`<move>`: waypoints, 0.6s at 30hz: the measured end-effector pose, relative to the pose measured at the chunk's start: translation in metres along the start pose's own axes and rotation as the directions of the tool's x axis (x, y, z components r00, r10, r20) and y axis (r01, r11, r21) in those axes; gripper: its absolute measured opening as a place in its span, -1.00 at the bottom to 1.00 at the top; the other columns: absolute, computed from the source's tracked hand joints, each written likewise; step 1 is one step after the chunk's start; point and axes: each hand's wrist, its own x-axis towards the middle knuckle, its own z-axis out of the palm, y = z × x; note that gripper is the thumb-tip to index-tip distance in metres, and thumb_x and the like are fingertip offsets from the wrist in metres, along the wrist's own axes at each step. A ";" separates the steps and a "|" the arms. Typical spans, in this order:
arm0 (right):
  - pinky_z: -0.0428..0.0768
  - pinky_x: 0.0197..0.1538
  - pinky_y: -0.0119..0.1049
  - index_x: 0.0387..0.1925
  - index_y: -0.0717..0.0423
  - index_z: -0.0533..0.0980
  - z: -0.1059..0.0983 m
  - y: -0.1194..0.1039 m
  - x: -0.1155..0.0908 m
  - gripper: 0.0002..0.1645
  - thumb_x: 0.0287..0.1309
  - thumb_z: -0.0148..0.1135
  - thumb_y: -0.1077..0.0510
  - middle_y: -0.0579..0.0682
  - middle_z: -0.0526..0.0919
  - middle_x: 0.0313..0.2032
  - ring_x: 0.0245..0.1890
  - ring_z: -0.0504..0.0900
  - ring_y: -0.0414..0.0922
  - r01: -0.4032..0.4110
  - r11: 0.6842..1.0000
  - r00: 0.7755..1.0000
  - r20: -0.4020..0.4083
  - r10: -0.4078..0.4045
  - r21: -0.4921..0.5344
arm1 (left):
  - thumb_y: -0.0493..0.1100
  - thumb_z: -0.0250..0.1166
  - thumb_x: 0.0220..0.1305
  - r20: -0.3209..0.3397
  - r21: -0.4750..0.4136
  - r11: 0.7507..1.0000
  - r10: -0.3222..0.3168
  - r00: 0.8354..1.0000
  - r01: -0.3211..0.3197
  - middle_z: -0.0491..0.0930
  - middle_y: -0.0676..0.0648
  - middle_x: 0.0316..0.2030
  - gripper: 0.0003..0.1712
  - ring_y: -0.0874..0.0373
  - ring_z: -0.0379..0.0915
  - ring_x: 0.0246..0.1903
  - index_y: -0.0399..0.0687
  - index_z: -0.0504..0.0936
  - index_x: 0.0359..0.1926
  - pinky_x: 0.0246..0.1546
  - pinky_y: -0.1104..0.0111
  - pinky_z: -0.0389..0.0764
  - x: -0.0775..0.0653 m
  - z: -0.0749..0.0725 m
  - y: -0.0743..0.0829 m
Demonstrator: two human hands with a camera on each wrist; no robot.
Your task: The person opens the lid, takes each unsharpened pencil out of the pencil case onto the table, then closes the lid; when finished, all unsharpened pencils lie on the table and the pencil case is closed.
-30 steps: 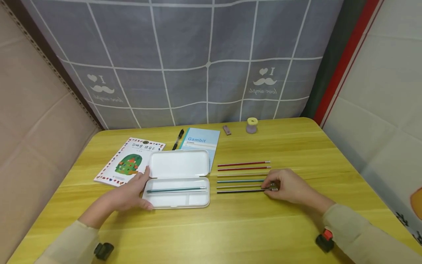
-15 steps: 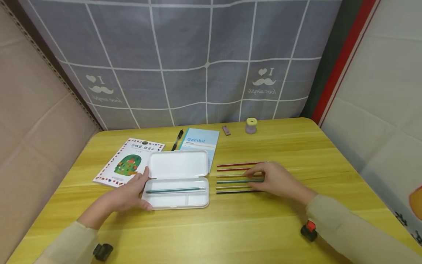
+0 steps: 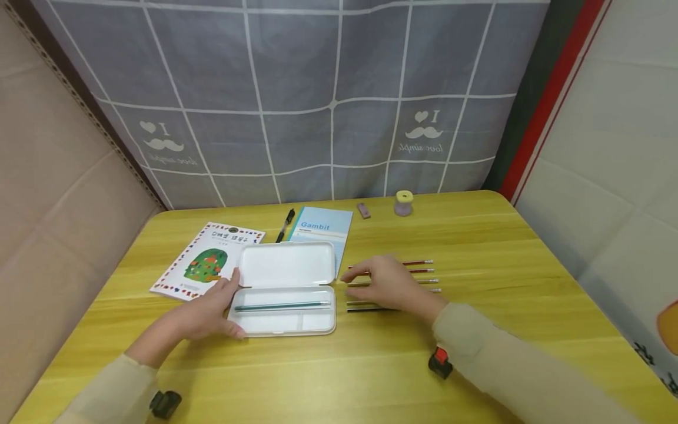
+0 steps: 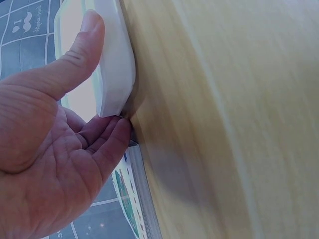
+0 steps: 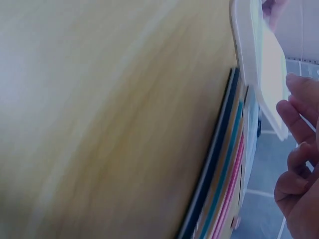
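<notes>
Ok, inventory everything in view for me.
Table: 1, yellow, foreground
Pencil case: 1, white, open, table centre
Cased pencil: 1, teal, in case
Row pencils: 6, two red, two gold, teal, black, right of case
Booklet: 1, white, table left
Pen: 1, black, right of booklet
Notebook: 1, light blue, behind case
Small block: 1, mauve, table back
Spool-like item: 1, yellow-purple, right of block
Backdrop: 1, grey, behind table
Side cloths: 2, pale, both sides
Wrist devices: 2, black, at sleeves
Sleeves: 2, beige, lower corners
Left grip: 1, bare, on case
Right grip: 1, bare, over pencils
</notes>
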 end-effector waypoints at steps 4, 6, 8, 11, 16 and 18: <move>0.52 -0.30 -0.33 -0.07 -0.13 0.81 0.018 -0.013 0.010 -0.72 0.16 0.58 -0.01 -0.20 0.83 -0.22 -0.49 0.51 -0.30 -0.034 0.999 0.999 0.029 0.033 0.014 | 0.28 0.57 -0.01 0.003 -0.005 1.000 -0.006 1.000 0.006 -0.21 -0.65 0.52 0.64 -0.53 -0.15 0.51 -0.48 -0.38 0.59 0.45 -0.33 0.03 0.000 0.001 -0.002; 0.47 -0.31 -0.36 -0.08 -0.14 0.81 0.024 -0.018 0.014 -0.72 0.16 0.57 -0.03 -0.21 0.82 -0.23 -0.50 0.44 -0.30 -0.051 0.999 0.998 0.027 0.051 0.011 | 0.29 0.57 -0.01 -0.001 0.004 1.000 -0.006 1.000 0.006 -0.20 -0.65 0.52 0.64 -0.52 -0.13 0.51 -0.47 -0.37 0.60 0.45 -0.33 0.05 0.000 0.001 -0.002; 0.42 -0.33 -0.36 -0.08 -0.14 0.81 0.028 -0.022 0.017 -0.73 0.17 0.57 -0.03 -0.23 0.81 -0.29 -0.49 0.40 -0.27 -0.070 0.997 0.997 0.029 0.069 0.018 | 0.29 0.56 -0.02 -0.007 0.013 1.000 -0.005 1.000 0.005 -0.18 -0.65 0.52 0.64 -0.51 -0.11 0.51 -0.48 -0.36 0.60 0.44 -0.32 0.07 0.000 0.001 -0.001; 0.35 -0.38 -0.36 -0.08 -0.14 0.82 0.034 -0.027 0.023 -0.75 0.20 0.54 -0.01 -0.22 0.75 -0.43 -0.53 0.35 -0.24 -0.095 0.995 0.995 0.039 0.094 0.027 | 0.29 0.57 -0.02 -0.012 0.019 1.000 -0.003 1.000 0.003 -0.16 -0.66 0.51 0.64 -0.52 -0.10 0.50 -0.49 -0.36 0.59 0.44 -0.32 0.08 0.001 0.000 -0.001; 0.47 -0.32 -0.37 -0.07 -0.16 0.82 0.042 -0.031 0.027 -0.75 0.18 0.56 0.01 -0.28 0.79 -0.29 -0.41 0.54 -0.26 -0.105 0.994 0.993 0.053 0.106 -0.018 | 0.28 0.57 -0.02 -0.006 0.006 1.000 0.004 1.000 -0.004 -0.17 -0.66 0.51 0.64 -0.51 -0.10 0.50 -0.49 -0.37 0.59 0.45 -0.32 0.07 0.001 0.000 -0.001; 0.59 -0.18 -0.36 -0.07 -0.16 0.81 0.045 -0.032 0.028 -0.73 0.17 0.58 0.02 -0.29 0.81 -0.19 -0.24 0.67 -0.27 -0.093 0.995 0.994 0.055 0.095 -0.042 | 0.28 0.57 -0.02 -0.008 0.004 1.000 0.008 1.000 -0.008 -0.16 -0.65 0.51 0.64 -0.50 -0.08 0.50 -0.48 -0.37 0.59 0.45 -0.32 0.08 0.001 0.001 -0.002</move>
